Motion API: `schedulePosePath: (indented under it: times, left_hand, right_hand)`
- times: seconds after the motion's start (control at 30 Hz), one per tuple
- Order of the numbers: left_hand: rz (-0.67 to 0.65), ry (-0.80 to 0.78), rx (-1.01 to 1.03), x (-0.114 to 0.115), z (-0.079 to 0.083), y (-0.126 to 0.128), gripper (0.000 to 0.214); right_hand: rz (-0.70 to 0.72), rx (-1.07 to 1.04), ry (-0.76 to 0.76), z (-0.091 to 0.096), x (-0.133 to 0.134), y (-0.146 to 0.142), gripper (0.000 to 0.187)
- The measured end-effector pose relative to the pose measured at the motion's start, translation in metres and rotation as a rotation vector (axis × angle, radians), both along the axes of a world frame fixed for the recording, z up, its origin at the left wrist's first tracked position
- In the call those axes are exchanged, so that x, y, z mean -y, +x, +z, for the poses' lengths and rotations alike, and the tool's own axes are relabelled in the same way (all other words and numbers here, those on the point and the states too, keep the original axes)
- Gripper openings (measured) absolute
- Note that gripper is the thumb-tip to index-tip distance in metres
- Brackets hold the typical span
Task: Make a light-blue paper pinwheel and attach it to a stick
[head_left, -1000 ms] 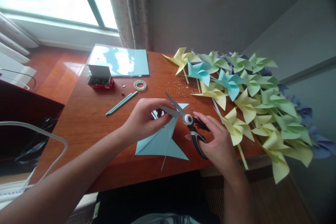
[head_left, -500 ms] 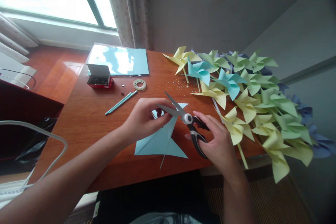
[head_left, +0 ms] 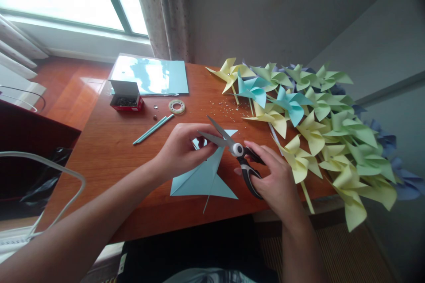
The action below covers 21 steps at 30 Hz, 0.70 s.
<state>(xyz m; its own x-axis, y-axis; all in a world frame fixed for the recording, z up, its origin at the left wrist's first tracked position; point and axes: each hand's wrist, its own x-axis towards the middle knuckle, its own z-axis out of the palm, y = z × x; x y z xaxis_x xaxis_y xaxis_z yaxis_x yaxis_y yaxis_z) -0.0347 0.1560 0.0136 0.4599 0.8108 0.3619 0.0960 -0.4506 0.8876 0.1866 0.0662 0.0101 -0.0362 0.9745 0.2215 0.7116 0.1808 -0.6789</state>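
My right hand (head_left: 277,179) grips the black-and-grey handles of a pair of scissors (head_left: 227,140), whose blades stand apart and point left. My left hand (head_left: 189,148) is closed, thumb and fingers pinched together right at the blades. What it pinches is too small or hidden to make out. Under both hands lies a light blue sheet of paper (head_left: 199,182) with cut, pointed corners, partly covered by my left hand. A thin pale strip (head_left: 206,203) sticks out past the paper's lower edge.
At the right lie many paper pinwheels (head_left: 312,132) in yellow, green, blue and purple. Tiny scraps (head_left: 226,110) are scattered beside them. To the left are a small red box (head_left: 126,102) of dark bits, a tape roll (head_left: 176,106), blue sticks (head_left: 153,130) and blue sheets (head_left: 179,77).
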Motion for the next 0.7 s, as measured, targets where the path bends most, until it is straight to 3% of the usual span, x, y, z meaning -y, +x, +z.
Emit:
schedulePosePath:
  times: [0.7]
  left_hand:
    - [0.104,-0.041,-0.012,-0.004,-0.001,-0.003,0.012]
  right_hand:
    - [-0.011,-0.033,0.013,-0.007,-0.020,-0.003,0.047]
